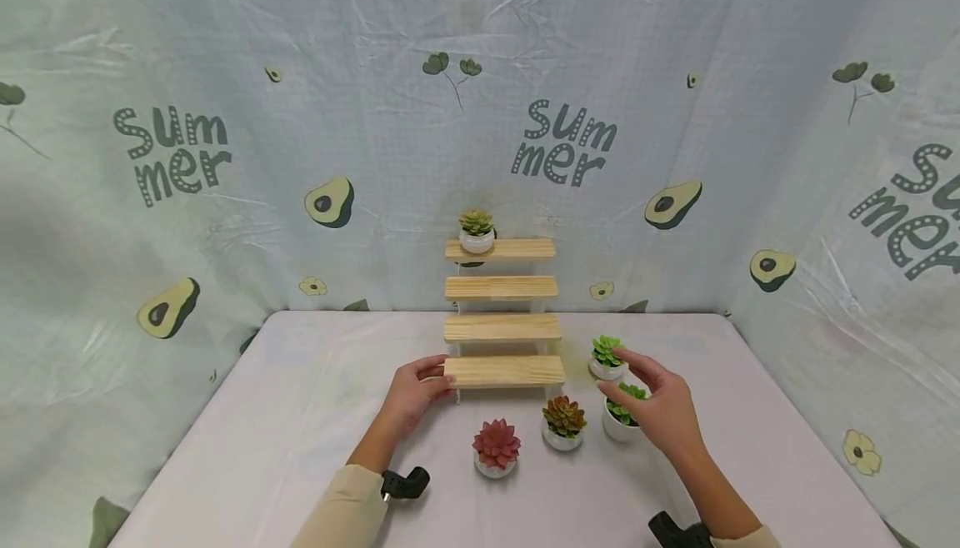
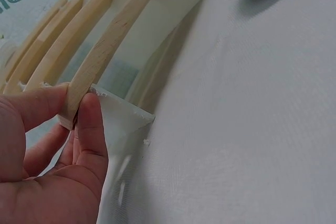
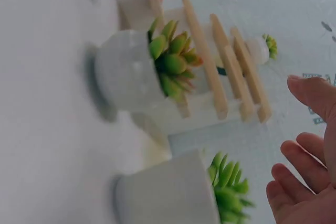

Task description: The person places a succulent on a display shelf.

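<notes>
A four-tiered wooden plant stand (image 1: 504, 371) rises at the back of the table. At the left end of its lowest board, my left hand (image 1: 411, 398) pinches the wood between thumb and fingers; the left wrist view shows this grip on the board (image 2: 107, 43) up close. My right hand (image 1: 663, 411) hovers with parted fingers over two green potted succulents, one in front (image 1: 620, 427) and one behind (image 1: 604, 348). Nothing is between its fingers in the right wrist view. Nearer the middle are a reddish-brown potted succulent (image 1: 564, 421) and a red one (image 1: 497, 446).
On the stand's top board, at its left, sits a yellow-green succulent (image 1: 476, 230) in a white pot. A pale cloth covers the table (image 1: 315, 381). Behind and at both sides hangs a printed curtain (image 1: 397, 140) with avocados and lettering.
</notes>
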A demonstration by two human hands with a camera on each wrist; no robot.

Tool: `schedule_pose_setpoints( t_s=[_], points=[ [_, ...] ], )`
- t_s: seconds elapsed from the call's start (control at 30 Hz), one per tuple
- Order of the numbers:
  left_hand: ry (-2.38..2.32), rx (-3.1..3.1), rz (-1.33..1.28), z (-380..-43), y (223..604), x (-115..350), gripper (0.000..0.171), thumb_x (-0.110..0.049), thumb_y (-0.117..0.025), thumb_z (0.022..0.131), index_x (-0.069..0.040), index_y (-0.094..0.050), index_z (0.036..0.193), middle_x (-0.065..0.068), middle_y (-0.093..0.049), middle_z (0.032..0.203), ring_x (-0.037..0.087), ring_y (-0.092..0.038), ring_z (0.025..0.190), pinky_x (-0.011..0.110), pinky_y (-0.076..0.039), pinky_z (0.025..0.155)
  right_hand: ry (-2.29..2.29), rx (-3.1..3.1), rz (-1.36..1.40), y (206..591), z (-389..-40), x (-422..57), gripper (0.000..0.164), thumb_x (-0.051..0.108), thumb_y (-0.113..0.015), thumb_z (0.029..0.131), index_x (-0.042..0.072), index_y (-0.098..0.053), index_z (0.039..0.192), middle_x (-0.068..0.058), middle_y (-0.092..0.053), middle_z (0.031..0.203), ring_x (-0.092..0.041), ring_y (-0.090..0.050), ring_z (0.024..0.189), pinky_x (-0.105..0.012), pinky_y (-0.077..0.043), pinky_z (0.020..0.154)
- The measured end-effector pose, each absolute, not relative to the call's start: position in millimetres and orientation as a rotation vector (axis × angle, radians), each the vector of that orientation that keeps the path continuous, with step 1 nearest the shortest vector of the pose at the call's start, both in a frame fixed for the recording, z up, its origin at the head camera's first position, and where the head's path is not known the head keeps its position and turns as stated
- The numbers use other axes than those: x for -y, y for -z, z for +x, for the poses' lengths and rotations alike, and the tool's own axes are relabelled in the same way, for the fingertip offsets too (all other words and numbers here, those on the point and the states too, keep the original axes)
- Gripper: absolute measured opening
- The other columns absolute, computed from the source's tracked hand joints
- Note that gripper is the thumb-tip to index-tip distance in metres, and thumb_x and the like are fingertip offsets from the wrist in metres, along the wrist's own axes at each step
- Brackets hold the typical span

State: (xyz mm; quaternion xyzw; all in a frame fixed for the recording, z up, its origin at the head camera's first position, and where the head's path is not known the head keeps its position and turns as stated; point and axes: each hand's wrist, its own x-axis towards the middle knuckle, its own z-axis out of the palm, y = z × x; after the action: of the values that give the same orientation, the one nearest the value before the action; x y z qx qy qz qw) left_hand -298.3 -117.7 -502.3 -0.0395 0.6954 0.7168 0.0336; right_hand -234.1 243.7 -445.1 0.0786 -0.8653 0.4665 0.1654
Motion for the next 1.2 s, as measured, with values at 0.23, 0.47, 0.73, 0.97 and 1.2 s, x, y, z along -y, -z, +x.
schedule_pose_setpoints(
  t_s=[0.23,0.47,0.73,0.97,1.2],
  points=[
    [-2.209,-2.129,-0.128,-297,503,118,0.045,0.006,-0.068,0.093,0.006,-0.059,0.137,0.023,-0.064,0.12,0.017,-0.068,0.092,0.031,-0.064,0.08,-1.309,2.509,0.104,464,-223,-258,0.067,0.032,-0.087,0.083,0.009,-0.061,0.14,-0.011,-0.06,0.146,-0.029,-0.053,0.136,-0.011,-0.04,0.111],
    [-2.211,-2.122,-0.109,-297,501,118,0.046,0.006,-0.068,0.093,0.008,-0.057,0.138,0.025,-0.064,0.122,0.018,-0.068,0.093,0.032,-0.064,0.082,-1.385,2.568,0.005,478,-219,-267,0.082,0.034,-0.088,0.082,0.006,-0.05,0.148,-0.016,-0.049,0.155,-0.033,-0.041,0.147,-0.048,-0.039,0.118],
    [-2.195,-2.128,-0.117,-298,500,117,0.046,0.005,-0.067,0.094,0.008,-0.056,0.139,0.025,-0.064,0.122,0.019,-0.068,0.095,0.032,-0.064,0.083,-1.604,2.629,-0.135,489,-217,-272,0.092,0.03,-0.086,0.085,0.002,-0.035,0.156,-0.021,-0.037,0.162,-0.039,-0.04,0.148,-0.044,-0.041,0.116],
    [-2.213,-2.119,-0.116,-296,499,117,0.046,0.005,-0.068,0.094,0.008,-0.057,0.138,0.024,-0.064,0.12,0.017,-0.068,0.092,0.032,-0.064,0.082,-1.705,2.61,-0.185,496,-219,-273,0.091,0.025,-0.085,0.085,0.002,-0.034,0.156,-0.023,-0.037,0.161,-0.039,-0.041,0.147,-0.038,-0.043,0.114],
    [-2.223,-2.117,-0.105,-296,500,118,0.046,0.005,-0.068,0.094,0.008,-0.057,0.138,0.025,-0.064,0.121,0.018,-0.069,0.092,0.034,-0.064,0.083,-1.706,2.625,-0.205,501,-221,-274,0.092,0.029,-0.087,0.083,0.001,-0.036,0.155,-0.025,-0.043,0.157,-0.037,-0.047,0.143,-0.034,-0.049,0.11]
  ],
)
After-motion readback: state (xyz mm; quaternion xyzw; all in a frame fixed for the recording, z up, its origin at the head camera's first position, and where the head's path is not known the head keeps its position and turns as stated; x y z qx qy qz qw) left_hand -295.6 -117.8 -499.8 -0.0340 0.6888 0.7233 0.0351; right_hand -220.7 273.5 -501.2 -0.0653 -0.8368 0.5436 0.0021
